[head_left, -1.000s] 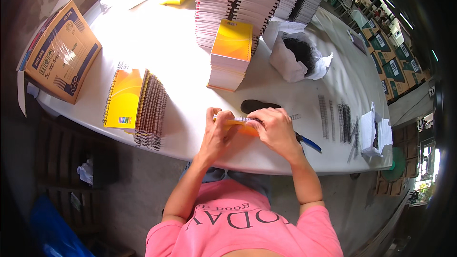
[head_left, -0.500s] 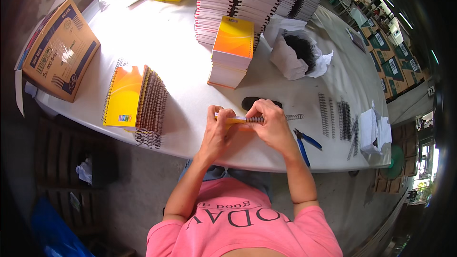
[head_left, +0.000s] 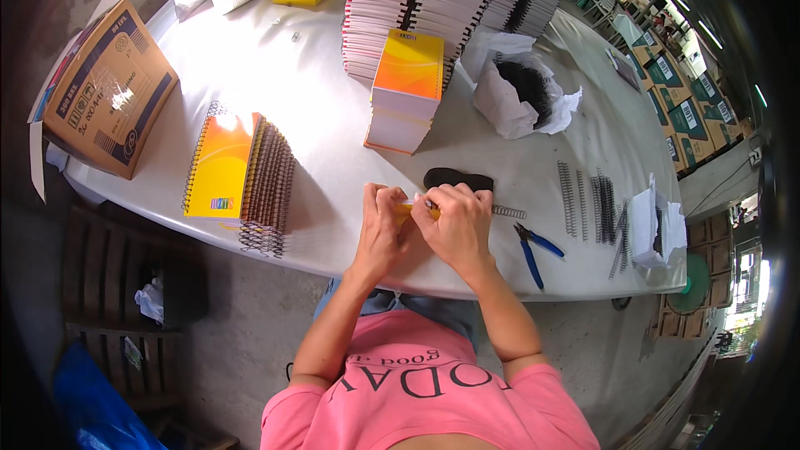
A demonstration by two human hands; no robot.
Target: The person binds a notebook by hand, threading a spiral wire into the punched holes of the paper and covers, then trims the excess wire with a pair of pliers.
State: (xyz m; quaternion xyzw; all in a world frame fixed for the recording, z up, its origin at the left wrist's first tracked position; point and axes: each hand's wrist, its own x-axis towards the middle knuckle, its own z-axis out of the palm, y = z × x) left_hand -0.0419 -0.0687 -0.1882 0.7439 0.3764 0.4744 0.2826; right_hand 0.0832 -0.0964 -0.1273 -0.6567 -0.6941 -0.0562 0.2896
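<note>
My left hand (head_left: pixel 383 221) is closed round a small yellow notebook (head_left: pixel 404 210), held edge-up at the front of the table. My right hand (head_left: pixel 458 221) pinches at the notebook's bound edge, its fingers close to my left ones. A dark wire spiral coil (head_left: pixel 509 212) sticks out to the right from behind my right hand; its other end is hidden by the fingers. How much of the coil sits in the notebook's holes cannot be seen. Cutting pliers (head_left: pixel 531 252) with blue handles lie right of my right hand, and a black oblong object (head_left: pixel 457 179) lies just beyond it.
Coil-bound yellow notebooks (head_left: pixel 223 168) are stacked at left, near a cardboard box (head_left: pixel 112 92). Further notebooks (head_left: pixel 406 87) stand before tall stacks of bound books (head_left: pixel 379 17). Loose coils (head_left: pixel 582 200), a paper-lined bundle of coils (head_left: pixel 525 92) and a white box (head_left: pixel 648 229) are at right.
My right hand has moved left along the notebook's edge, now covering the coil part that showed between my hands. The coil's free end has shifted slightly left.
</note>
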